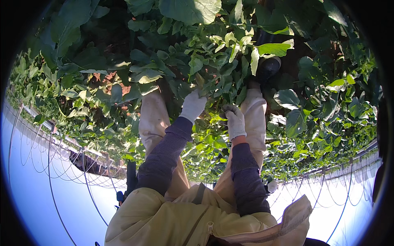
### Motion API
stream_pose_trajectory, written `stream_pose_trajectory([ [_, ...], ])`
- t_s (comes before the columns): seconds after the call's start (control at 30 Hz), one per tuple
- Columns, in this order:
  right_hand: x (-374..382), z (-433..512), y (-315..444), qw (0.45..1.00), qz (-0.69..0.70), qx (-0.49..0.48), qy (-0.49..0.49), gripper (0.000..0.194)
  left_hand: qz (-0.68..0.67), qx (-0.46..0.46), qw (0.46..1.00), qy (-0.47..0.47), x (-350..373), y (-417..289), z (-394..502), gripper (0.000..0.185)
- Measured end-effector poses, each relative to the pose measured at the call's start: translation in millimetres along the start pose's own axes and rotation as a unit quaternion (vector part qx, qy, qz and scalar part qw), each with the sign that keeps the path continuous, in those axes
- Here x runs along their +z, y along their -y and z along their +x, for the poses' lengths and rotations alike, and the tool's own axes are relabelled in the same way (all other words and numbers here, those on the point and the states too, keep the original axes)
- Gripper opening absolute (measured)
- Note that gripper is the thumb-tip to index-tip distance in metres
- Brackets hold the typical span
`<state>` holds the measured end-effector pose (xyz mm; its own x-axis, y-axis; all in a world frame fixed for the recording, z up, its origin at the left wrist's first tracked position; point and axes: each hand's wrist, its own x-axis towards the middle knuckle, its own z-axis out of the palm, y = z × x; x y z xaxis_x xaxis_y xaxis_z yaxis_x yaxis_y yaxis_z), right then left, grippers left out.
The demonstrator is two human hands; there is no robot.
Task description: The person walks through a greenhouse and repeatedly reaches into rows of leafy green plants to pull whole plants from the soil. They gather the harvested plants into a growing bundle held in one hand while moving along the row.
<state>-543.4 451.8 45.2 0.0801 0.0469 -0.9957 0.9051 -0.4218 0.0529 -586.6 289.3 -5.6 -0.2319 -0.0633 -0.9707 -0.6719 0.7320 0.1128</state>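
Note:
Both of my hands are in white work gloves and hang low among leafy green plants between my legs. My left hand (193, 106) has its fingers curled at the stems and leaves of a plant (196, 64); whether it grips any of them is hidden. To its right and a little nearer me, my right hand (235, 120) is partly closed beside my right trouser leg (255, 106). Its glove is soiled grey at the fingertips. Bright small leaves (212, 118) fill the gap between the hands. What lies within the right fingers is too small to tell.
Broad leaves (192, 10) crowd the far side, and reddish soil (110, 83) shows through at left. My dark boot (268, 68) stands among the plants. Thin curved hoops (50, 172) rise along both sides. A plant with large leaves (295, 121) grows right of my leg.

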Motion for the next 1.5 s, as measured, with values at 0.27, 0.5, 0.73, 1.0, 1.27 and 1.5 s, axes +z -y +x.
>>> stream_pose_trajectory([
  [0.27,2,-6,25,0.996,0.073,-0.054,-0.004,0.023,0.082,-0.06,0.992,0.078,68,74,-68,0.034],
  [0.5,2,-11,35,0.995,0.075,-0.053,0.049,0.025,0.246,-0.032,0.941,0.229,107,83,-32,0.032],
  [0.73,3,-13,38,0.992,0.098,-0.061,0.057,0.024,-0.084,-0.116,0.988,0.054,115,94,-56,0.026],
  [1.0,15,-15,35,0.989,0.043,-0.077,0.119,0.031,-0.262,-0.141,0.95,0.091,54,59,-118,0.024],
  [1.27,59,-42,27,0.925,-0.141,-0.125,0.331,0.051,-0.231,-0.05,0.972,-0.01,-12,-6,-136,0.051],
  [1.5,67,-44,42,0.935,0.087,-0.039,0.341,0.035,0.065,0.153,0.979,0.122,-106,-51,-120,0.053],
])
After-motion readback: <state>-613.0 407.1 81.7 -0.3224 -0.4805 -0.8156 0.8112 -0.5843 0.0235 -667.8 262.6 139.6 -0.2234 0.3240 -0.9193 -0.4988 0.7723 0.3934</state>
